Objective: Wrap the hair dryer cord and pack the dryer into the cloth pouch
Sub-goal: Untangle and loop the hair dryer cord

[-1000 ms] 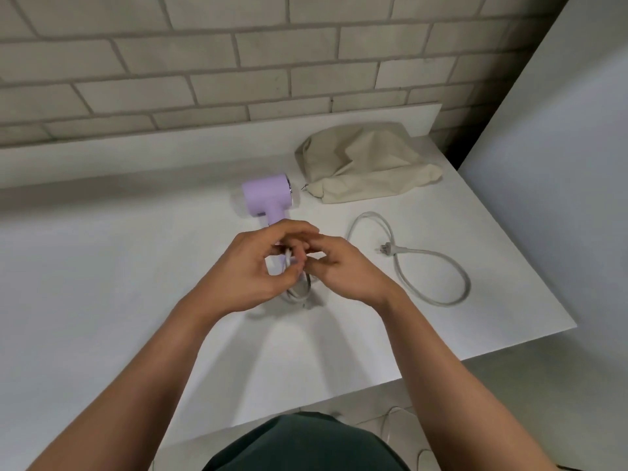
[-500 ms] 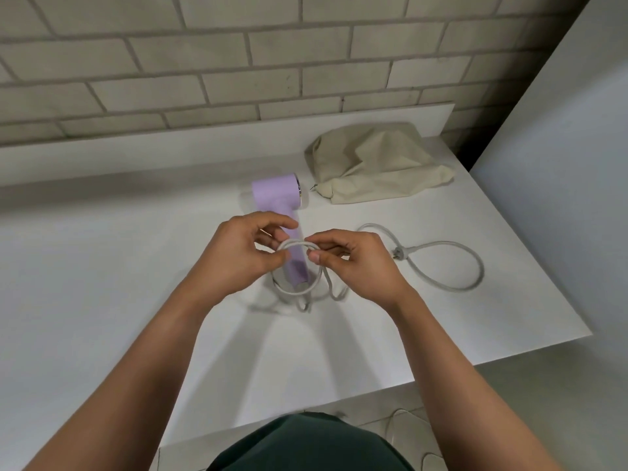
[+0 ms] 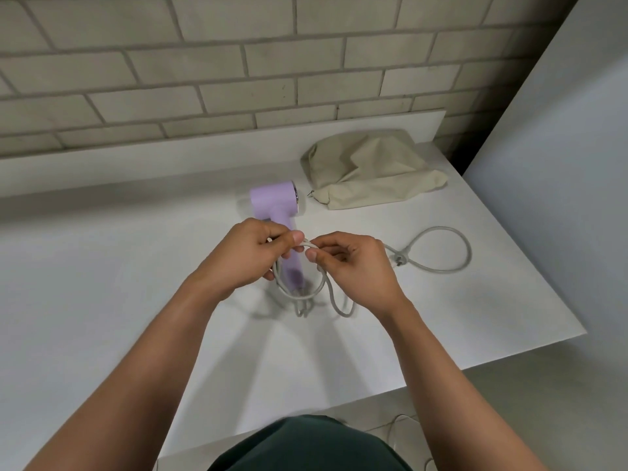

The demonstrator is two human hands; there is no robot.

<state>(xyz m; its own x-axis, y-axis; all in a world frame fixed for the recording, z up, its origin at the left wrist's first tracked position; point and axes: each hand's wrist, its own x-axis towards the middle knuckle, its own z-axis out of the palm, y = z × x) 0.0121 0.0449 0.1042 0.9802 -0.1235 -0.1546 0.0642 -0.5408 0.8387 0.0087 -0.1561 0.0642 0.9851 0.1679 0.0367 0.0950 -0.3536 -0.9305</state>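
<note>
Hair dryer [image 3: 273, 198], lilac, lies flat on the white bench [image 3: 102, 300] near the middle of its far edge. Its handle runs back toward the person and is half hidden beneath the hands. The left hand [image 3: 248, 260] pinches a few gathered coils of the pale cord [image 3: 469, 254] between thumb and curled fingers, just above the handle. The right hand [image 3: 353, 266], close beside it, pinches the next strand between thumb and forefinger, as if to lay on another turn. The coils hang down around the handle's end.

I'd say the wrapping is roughly halfway. A big loose loop and the plug [image 3: 398, 260] lie on the bench toward the right edge, not yet drawn in. The beige cloth pouch [image 3: 370, 171] sits slumped near the far right corner, just beside the dryer's head, with its zip pull [image 3: 310, 194] facing the dryer. Whether the pouch is open I cannot tell. What's left is to finish the coil, secure it, then pack the dryer into the pouch.
</note>
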